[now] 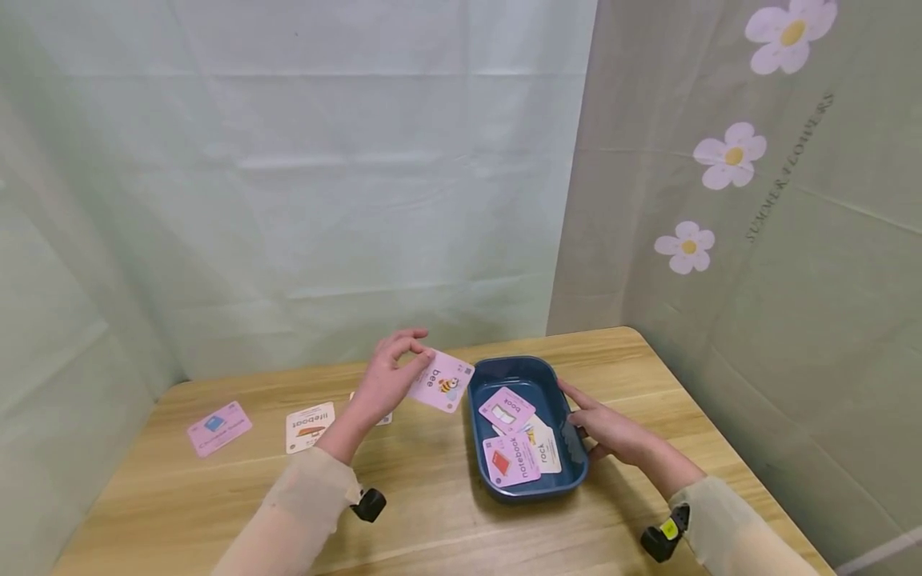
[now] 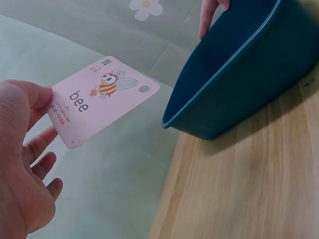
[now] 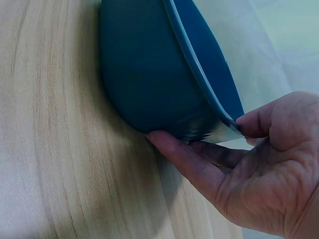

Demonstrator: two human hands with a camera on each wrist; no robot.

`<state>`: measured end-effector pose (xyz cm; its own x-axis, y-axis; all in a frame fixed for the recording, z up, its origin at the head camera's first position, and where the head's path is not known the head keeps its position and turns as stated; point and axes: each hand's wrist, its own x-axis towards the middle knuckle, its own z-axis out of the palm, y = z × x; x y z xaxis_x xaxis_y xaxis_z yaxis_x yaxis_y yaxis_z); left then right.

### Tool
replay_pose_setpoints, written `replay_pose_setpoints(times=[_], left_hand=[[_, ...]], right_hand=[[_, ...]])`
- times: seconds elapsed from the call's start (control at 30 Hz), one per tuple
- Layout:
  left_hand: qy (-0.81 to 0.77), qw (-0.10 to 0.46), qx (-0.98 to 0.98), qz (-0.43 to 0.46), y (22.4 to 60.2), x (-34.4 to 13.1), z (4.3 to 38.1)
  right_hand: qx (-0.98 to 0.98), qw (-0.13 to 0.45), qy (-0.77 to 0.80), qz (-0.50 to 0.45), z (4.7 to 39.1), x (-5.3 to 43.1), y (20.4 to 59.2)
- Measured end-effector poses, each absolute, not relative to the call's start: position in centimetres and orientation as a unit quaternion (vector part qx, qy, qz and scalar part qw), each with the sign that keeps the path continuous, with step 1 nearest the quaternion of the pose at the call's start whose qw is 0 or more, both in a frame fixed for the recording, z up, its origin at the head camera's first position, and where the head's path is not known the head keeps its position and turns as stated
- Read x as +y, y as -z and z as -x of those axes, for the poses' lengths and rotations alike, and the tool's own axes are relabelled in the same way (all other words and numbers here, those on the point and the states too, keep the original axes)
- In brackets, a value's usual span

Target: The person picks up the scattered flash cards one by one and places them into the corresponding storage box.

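Observation:
My left hand [image 1: 389, 376] pinches a pink bee card [image 1: 441, 381] between thumb and forefinger, just left of a dark blue tray [image 1: 513, 370]. In the left wrist view the bee card [image 2: 99, 102] is held by one edge, its printed face showing. My right hand [image 1: 612, 428] holds the tray's right side. The right wrist view has the thumb at the rim and the other fingers against the outer wall of the tray [image 3: 149, 64]. Inside the tray lie a book card [image 1: 507, 408], a notebook card [image 1: 511, 460] and a rock card [image 1: 549, 450], partly overlapping.
On the wooden table [image 1: 425, 512], a pink card with a blue picture [image 1: 219, 429] lies far left. A white lifeboat card [image 1: 310, 426] is nearer the left hand. Another card [image 1: 386, 418] is mostly hidden behind that hand. Cloth curtains [image 1: 346, 200] hang behind and beside the table.

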<state>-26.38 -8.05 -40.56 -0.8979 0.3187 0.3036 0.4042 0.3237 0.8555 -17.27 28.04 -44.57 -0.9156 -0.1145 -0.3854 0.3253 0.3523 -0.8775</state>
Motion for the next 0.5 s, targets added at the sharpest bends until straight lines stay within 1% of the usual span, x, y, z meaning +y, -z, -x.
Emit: replay_pose_setpoints(times=[0.3, 0.5], left_hand=[[0.543, 0.036, -0.813, 0.208, 40.6, -6.7, 26.2], [0.544, 0.038, -0.810, 0.215, 40.7, -5.9, 26.3]], right_hand=[[0.800, 0.189, 0.566, -0.068, 17.2, 28.0, 44.5], [0.797, 0.190, 0.570, -0.064, 17.3, 28.1, 44.4]])
